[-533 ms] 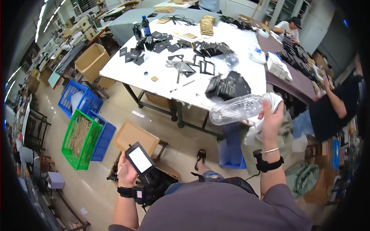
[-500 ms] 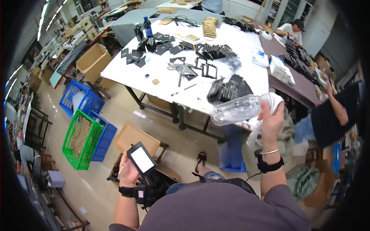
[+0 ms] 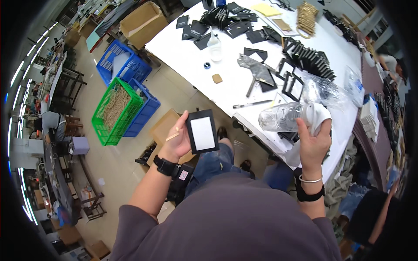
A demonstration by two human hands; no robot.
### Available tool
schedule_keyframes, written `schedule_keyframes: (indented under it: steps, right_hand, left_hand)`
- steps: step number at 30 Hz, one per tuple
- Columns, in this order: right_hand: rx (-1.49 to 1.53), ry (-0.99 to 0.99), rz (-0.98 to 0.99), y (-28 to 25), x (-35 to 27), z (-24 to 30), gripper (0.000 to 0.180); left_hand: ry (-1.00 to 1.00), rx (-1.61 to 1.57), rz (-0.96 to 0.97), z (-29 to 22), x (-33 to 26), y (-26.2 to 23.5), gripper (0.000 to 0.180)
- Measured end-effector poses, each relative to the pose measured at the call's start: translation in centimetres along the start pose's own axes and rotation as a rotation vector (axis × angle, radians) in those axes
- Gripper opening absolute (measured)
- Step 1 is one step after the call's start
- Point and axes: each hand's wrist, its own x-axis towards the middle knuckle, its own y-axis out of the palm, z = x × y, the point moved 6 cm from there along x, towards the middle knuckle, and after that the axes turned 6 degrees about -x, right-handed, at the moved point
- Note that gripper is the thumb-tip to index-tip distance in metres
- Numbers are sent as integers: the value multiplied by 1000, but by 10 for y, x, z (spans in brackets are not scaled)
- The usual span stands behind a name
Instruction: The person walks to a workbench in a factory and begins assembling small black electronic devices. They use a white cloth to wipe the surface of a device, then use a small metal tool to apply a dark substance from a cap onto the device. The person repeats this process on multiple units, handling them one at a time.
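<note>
My left hand (image 3: pixel 177 140) is closed on a flat black rectangular piece (image 3: pixel 203 132) with a white panel in its middle. A thin pale stick (image 3: pixel 172 136) also sticks out from between its fingers. My right hand (image 3: pixel 315 148) grips a clear plastic bottle (image 3: pixel 280 117) lying sideways, along with a crumpled white cloth (image 3: pixel 321 115). The bottle is over the near edge of the white table (image 3: pixel 226 99). Beyond it are black frames (image 3: pixel 292 86), a dark-handled brush-like tool (image 3: pixel 251 87), and a pen (image 3: pixel 252 104).
Stacked black pieces (image 3: pixel 309 58), a white squeeze bottle (image 3: pixel 214 47) and a tan block (image 3: pixel 217 78) occupy the table. To the left, a green crate (image 3: pixel 116 111) of cord-like strands stands by blue crates (image 3: pixel 146 106). A cardboard box (image 3: pixel 143 24) is behind them.
The view has turned and come closer to the table. My left hand has brought the black piece up and rightward, nearer the bottle. My right hand still holds the bottle and cloth.
</note>
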Motion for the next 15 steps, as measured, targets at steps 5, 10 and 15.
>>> schedule_keyframes:
  steps: [5, 10, 15]
  right_hand:
    - [-2, 37, 61, 63, 33, 9, 48]
    - [-67, 144, 22, 138, 69, 14, 51]
    - [-206, 192, -25, 207, 100, 26, 50]
  left_hand:
    - [-129, 35, -15, -56, 72, -2, 53]
    - [-303, 51, -142, -126, 159, -34, 54]
    - [-447, 79, -157, -187, 204, -72, 50]
